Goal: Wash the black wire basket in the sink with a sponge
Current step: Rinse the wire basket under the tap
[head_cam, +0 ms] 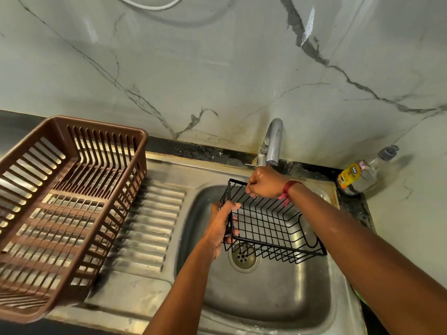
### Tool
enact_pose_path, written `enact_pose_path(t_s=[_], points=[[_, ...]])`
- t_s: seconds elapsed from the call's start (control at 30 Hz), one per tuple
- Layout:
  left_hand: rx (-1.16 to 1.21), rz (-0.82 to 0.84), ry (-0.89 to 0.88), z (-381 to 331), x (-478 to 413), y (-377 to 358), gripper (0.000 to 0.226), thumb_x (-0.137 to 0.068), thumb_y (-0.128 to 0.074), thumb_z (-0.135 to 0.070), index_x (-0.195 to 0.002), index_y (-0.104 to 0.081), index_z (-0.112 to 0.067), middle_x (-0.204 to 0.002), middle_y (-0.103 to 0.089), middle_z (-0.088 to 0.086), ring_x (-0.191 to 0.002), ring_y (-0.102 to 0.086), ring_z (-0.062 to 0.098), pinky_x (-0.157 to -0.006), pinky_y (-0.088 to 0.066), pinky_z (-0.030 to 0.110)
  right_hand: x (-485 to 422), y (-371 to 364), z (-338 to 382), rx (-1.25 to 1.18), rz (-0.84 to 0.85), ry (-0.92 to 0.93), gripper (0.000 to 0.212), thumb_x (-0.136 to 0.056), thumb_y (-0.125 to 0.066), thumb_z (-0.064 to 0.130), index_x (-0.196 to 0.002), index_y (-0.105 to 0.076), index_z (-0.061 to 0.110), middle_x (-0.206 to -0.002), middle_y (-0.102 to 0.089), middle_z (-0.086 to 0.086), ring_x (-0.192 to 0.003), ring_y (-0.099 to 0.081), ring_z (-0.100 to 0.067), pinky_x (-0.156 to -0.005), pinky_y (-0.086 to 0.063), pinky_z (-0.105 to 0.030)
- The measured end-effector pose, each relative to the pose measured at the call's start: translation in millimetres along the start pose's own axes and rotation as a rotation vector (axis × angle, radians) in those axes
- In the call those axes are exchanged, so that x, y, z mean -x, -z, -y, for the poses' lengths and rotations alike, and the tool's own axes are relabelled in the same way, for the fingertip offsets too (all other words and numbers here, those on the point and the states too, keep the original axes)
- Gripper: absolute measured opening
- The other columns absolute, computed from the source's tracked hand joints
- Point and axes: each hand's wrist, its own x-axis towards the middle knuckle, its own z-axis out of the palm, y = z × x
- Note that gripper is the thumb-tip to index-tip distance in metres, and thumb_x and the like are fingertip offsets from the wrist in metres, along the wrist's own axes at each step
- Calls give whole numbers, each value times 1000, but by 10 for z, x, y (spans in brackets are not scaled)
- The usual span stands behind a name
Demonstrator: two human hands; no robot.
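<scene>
Black wire basket (271, 226), rectangular and open-topped, is held tilted between both hands inside a stainless steel sink (266, 298), above the round drain (243, 257). The left hand (221, 228) grips the basket's near left end, thumb over the top wire and fingers curled round the side. The right hand (263, 183) is wet, with its fingers curled over the far rim. It sits directly under the chrome tap (273, 143), and a red thread (289, 189) circles its wrist. Left of the left hand, a brown plastic rack (60, 201) rests on the ridged drainboard (150, 226). Beyond the right forearm, a bottle (358, 176) with a yellow label stands in the corner.
</scene>
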Motion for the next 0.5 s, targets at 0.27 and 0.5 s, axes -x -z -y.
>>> enact_pose_path(t_s=[0.27, 0.5], points=[[-85, 3, -19, 4, 17, 12, 90, -51, -66, -72, -126, -46, -25, -113, -64, 9, -83, -62, 19, -59, -45, 27, -21, -149, -44, -44, -283, 112, 8, -84, -66, 16, -84, -73, 12, -82, -72, 2, -75, -67, -9, -85, -54, -27], [-167, 101, 4, -91, 1, -4, 83, -57, -68, -75, -123, -52, -28, -107, -67, 8, -81, -63, 19, -70, -47, 32, -6, -296, -135, -28, -232, 205, 13, -88, -65, 16, -101, -68, 18, -94, -69, 1, -83, -62, -8, -80, -50, -23]])
